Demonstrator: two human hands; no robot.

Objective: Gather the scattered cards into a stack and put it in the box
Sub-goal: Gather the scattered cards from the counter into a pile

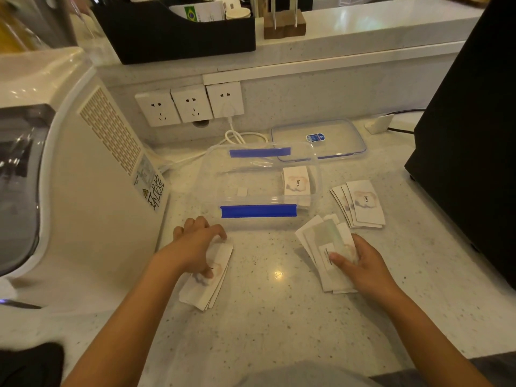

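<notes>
Left hand (196, 244) fingers are pinching one card pile (208, 277), right hand (363, 263) fingers another (325, 255); squaring edges first is helping before boxing (259, 210).

You've got the box (259, 185) at mid tabletop (273, 317), w/ one card (297, 181) inside at its right end. Lid (318, 141) lies just behind the box, far right of it, flat on the tabletop. Right of the box, a fanned card pile (360, 203) sits by itself. Near that, your right hand (360, 263) rests on a second fanned bunch (324, 255). Near-left of the box, your left hand (195, 244) is on a third bunch (208, 283), fingers (208, 272) pressing its top. Appliance (69, 177) fills the left side; outlets (190, 104) on the far wall behind the box, w/ a cable (237, 135) running down to the tabletop.
</notes>
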